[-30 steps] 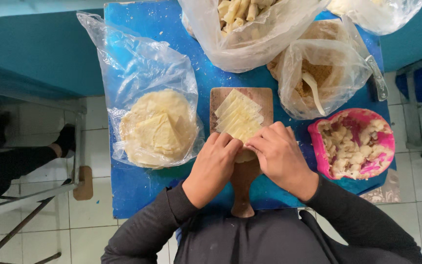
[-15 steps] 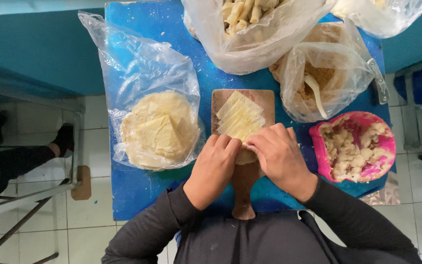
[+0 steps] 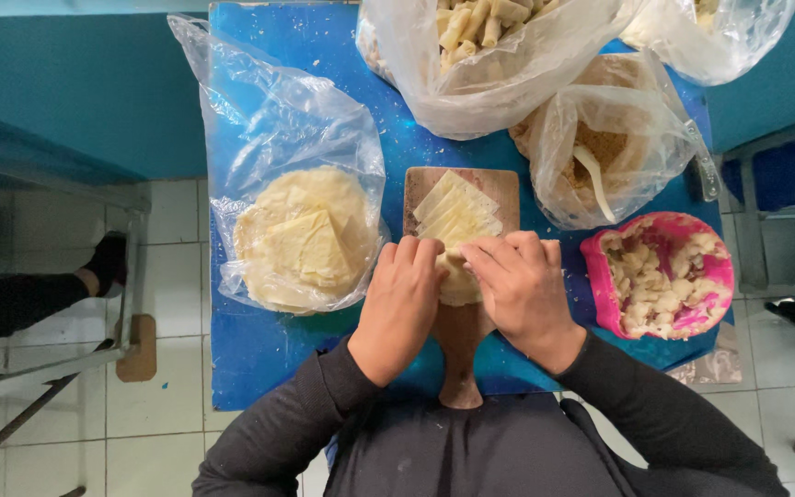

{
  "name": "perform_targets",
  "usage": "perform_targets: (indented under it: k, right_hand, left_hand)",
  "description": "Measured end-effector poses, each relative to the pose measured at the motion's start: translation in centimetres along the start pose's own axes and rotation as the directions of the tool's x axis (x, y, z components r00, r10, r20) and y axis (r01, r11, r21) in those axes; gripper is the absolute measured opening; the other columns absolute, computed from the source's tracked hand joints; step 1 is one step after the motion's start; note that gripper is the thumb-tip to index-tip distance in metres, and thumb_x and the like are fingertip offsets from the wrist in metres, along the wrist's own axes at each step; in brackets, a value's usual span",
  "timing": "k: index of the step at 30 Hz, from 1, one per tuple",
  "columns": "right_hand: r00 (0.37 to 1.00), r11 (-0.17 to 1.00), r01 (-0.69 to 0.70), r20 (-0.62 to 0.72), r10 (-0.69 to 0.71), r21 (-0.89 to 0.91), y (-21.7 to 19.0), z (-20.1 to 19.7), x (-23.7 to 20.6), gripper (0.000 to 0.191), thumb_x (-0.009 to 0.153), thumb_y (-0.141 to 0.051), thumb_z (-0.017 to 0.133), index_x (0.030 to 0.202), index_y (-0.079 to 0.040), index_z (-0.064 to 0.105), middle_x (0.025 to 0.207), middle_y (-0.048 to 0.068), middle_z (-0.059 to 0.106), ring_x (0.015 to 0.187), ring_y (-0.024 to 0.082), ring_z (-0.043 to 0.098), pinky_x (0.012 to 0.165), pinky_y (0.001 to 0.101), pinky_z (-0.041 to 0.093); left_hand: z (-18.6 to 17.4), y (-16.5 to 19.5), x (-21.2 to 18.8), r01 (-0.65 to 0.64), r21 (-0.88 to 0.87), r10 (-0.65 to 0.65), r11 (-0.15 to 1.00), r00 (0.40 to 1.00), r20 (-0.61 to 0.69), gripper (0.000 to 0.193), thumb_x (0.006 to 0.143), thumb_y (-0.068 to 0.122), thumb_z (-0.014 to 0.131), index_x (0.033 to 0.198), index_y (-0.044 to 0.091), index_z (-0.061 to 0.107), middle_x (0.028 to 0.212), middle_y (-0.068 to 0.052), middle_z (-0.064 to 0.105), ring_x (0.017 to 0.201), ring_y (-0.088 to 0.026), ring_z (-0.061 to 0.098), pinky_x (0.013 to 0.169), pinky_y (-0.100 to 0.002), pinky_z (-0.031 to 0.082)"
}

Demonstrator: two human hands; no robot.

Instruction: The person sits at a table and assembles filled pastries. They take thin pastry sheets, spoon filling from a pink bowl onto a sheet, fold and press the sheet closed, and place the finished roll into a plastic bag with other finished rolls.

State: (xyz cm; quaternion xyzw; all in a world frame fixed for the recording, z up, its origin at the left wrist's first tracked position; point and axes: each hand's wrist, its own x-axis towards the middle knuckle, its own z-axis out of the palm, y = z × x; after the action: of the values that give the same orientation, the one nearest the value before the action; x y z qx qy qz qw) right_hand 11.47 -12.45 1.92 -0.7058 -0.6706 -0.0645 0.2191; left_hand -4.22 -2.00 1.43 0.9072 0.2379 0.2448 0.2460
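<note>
Both hands, left hand (image 3: 404,304) and right hand (image 3: 520,287), press fingertips together on the thin pale dough wrapper (image 3: 457,225) atop the paddle-shaped wooden board (image 3: 460,322) on the blue table (image 3: 259,345); probably soft, tearable, best pinched at its edges.

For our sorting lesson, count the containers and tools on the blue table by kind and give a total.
Clear plastic bags: 4 (wrapper bag, roll bag, crumb bag, corner bag)
Pink bowls: 1 (bowl)
Wooden boards: 1 (board), under the left hand and right hand
Total: 6
</note>
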Motion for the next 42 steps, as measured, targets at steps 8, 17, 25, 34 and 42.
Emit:
perform_targets:
  k: [8,17,25,34,42]
  right_hand:
    - [0.984,0.960,-0.112,-0.105,0.143,0.258,0.3,-1.7,3.6,0.013,0.098,-0.014,0.071,0.109,-0.008,0.071,0.124,0.012,0.065,0.110,0.033,0.056,0.098,0.0419,0.045]
    - [0.581,0.967,0.093,-0.776,-0.246,-0.238,4.2,-7.9,10.7,0.020,0.109,-0.018,0.065,0.116,0.000,0.063,0.104,0.011,0.067,0.091,0.029,0.053,0.083,0.0422,0.045]
    - [0.973,0.970,-0.197,-0.151,0.175,-0.145,5.1,-10.5,6.9,0.026,0.107,-0.031,0.072,0.122,-0.010,0.067,0.110,0.008,0.070,0.093,0.026,0.061,0.087,0.0432,0.042]
    - [0.866,0.869,-0.437,0.152,0.477,-0.233,7.5,-8.7,1.6,0.031,0.089,-0.029,0.077,0.111,-0.009,0.071,0.084,0.011,0.075,0.080,0.035,0.071,0.071,0.0461,0.050]
    - [0.925,0.921,-0.353,-0.088,0.370,0.163,11.1,-7.4,2.3,0.021,0.100,-0.013,0.074,0.119,-0.003,0.074,0.099,0.019,0.072,0.081,0.029,0.071,0.074,0.0351,0.053]
  left_hand:
    - [0.1,-0.5,-0.3,0.049,-0.034,-0.049,0.998,0.999,0.002,0.017,0.088,0.006,0.066,0.102,0.002,0.056,0.096,-0.016,0.055,0.090,-0.036,0.052,0.080,-0.045,0.044]
    - [0.2,-0.4,-0.5,0.050,-0.024,-0.050,0.998,0.999,-0.018,0.016,0.088,0.007,0.066,0.099,0.003,0.056,0.092,-0.015,0.055,0.087,-0.035,0.053,0.077,-0.045,0.045]
    - [0.3,-0.4,-0.8,0.049,-0.002,-0.049,0.999,0.999,-0.021,0.013,0.088,0.007,0.066,0.096,0.003,0.056,0.091,-0.016,0.055,0.086,-0.034,0.053,0.077,-0.045,0.046]
    - [-0.3,-0.2,-0.9,0.064,-0.012,-0.064,0.998,0.998,0.012,0.015,0.091,0.010,0.067,0.097,0.002,0.055,0.092,-0.015,0.056,0.085,-0.035,0.053,0.076,-0.046,0.044]
    - [0.1,-0.2,-0.9,0.123,-0.013,-0.122,0.992,0.990,0.065,0.017,0.090,0.015,0.069,0.093,0.004,0.057,0.092,-0.014,0.058,0.087,-0.035,0.056,0.077,-0.046,0.046]
